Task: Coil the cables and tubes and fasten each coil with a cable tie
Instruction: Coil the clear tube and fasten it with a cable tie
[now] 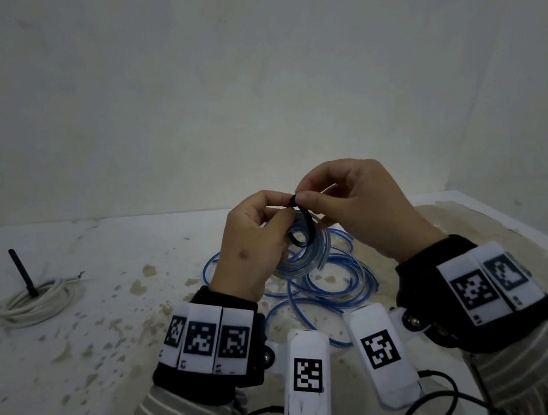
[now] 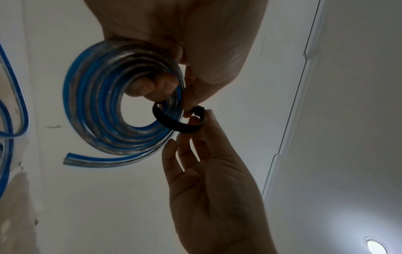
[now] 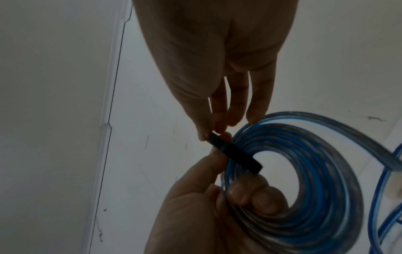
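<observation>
Closest to the camera, both wrists are wearing black bands with white marker blocks, over striped sleeves. Just past those, loose blue tubing (image 1: 324, 290) is lying in messy loops on the stained white table (image 1: 76, 352). Above that mess, the left hand (image 1: 253, 247) is holding up a small coil of blue tube (image 2: 113, 103), with its fingers curling through the middle of the coil and gripping the bundle, so it's hanging off the table, not resting on it. A black cable tie (image 2: 176, 123) is looping around one side of that coil, and the right hand (image 1: 366, 209) is pinching the tie's top end between thumb and fingertips, its other fingers sitting looser. Farther off at the left, a coil of white cable (image 1: 35, 302) is lying flat on the table with a black strap (image 1: 23, 272) sticking up out of it.
</observation>
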A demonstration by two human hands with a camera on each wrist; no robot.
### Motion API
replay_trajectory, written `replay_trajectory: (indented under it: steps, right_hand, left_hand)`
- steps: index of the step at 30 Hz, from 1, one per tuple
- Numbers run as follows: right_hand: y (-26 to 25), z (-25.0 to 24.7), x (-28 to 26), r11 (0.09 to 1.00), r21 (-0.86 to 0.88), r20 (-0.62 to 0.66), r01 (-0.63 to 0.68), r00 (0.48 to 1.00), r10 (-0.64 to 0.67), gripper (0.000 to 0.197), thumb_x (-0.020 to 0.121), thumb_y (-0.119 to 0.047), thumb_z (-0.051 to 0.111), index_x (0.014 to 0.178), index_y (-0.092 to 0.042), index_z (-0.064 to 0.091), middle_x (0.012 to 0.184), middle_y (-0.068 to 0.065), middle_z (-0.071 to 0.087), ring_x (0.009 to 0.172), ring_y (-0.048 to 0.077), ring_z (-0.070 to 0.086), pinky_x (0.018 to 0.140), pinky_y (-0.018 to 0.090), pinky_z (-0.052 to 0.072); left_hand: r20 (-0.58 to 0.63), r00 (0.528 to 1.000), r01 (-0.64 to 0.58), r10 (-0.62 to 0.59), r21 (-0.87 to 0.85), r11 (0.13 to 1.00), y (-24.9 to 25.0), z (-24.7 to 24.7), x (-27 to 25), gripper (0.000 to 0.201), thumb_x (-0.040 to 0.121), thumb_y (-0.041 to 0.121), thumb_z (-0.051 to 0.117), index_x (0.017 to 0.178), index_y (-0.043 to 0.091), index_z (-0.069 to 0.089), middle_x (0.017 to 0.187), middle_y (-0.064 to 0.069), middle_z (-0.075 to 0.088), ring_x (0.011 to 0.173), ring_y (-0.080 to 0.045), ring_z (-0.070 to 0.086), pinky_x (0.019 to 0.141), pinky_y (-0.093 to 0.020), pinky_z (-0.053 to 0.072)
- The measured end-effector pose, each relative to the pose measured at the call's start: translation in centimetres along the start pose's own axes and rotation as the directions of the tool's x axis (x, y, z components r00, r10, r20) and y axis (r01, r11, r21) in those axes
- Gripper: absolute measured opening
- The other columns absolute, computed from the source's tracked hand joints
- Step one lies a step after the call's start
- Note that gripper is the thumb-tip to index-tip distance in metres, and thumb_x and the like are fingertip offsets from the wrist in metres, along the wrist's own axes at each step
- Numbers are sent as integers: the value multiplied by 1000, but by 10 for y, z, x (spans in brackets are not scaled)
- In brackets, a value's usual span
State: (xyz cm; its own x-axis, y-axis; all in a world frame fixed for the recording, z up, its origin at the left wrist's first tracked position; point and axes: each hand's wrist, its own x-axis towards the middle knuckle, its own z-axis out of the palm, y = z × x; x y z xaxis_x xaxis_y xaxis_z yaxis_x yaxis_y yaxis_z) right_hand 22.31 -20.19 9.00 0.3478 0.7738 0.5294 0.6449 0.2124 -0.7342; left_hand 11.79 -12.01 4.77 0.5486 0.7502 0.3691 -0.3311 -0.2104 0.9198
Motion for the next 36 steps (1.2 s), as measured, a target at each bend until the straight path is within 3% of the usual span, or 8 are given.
replay_trajectory:
  steps: [5,9,16,21,23,28,32,36]
  right_hand:
    - [2,-3,9,997,-79,25,5,1000,-3,16,82,-11,68,70,-21,65,72,-3,64,59,8,59,57,16,46]
    - [1,-2,10,990,-138,65,27,998,-18,19,82,-10,68,69,-23,64,70,-6,64,55,3,58,55,11,43]
    - [4,-1,5,982,-183,47,35,999,-27,10,82,-9,66,74,-15,65,66,-8,62,58,3,57,55,8,42]
    - [5,-6,6,982,-185,30,35,999,-30,11,85,-10,64,74,-14,65,68,-2,64,59,6,57,57,19,48]
    - [4,-6,7,981,-186,42,45,998,-38,11,86,-11,62,75,-14,64,69,2,64,62,10,56,60,25,47]
    - [1,-3,10,966,-249,54,69,997,-57,16,87,-10,59,73,-18,61,64,-8,60,54,1,52,56,11,41]
    - [0,-6,13,981,-190,27,40,999,-35,21,88,-10,58,71,-21,57,69,-3,65,67,12,66,62,13,48]
    - [-5,0,20,989,-147,-16,19,1000,-21,22,88,-9,57,70,-21,56,68,0,65,68,16,65,67,23,49]
  left_hand:
    - [11,1000,-14,14,-13,1000,2,1,1,18,90,2,52,79,11,62,63,-13,53,40,-12,33,49,-30,31]
    - [25,1000,14,-13,-11,1000,0,2,0,15,93,7,49,84,14,59,48,8,52,42,-11,34,48,-28,33]
    - [104,993,62,-57,-49,997,-2,-1,-2,15,89,6,53,76,13,55,50,6,51,44,-13,32,47,-25,30]
    - [127,992,7,-5,-12,1000,-6,-2,0,12,76,11,70,82,21,65,70,-12,59,42,-12,38,44,-24,37]
    - [83,996,14,-14,1,1000,-5,-2,1,16,79,4,65,82,20,66,68,-10,59,38,-11,35,41,-21,32]
    - [6,998,67,-67,13,998,-4,-1,2,29,83,0,57,74,25,68,52,7,59,37,-10,31,41,-23,26]
    - [26,995,92,-93,18,996,-2,-1,4,22,83,6,60,75,24,68,49,7,58,35,-11,27,42,-23,25]
    - [-5,988,152,-152,60,987,-14,-11,5,11,83,5,58,75,9,66,54,0,56,30,-10,28,37,-18,26]
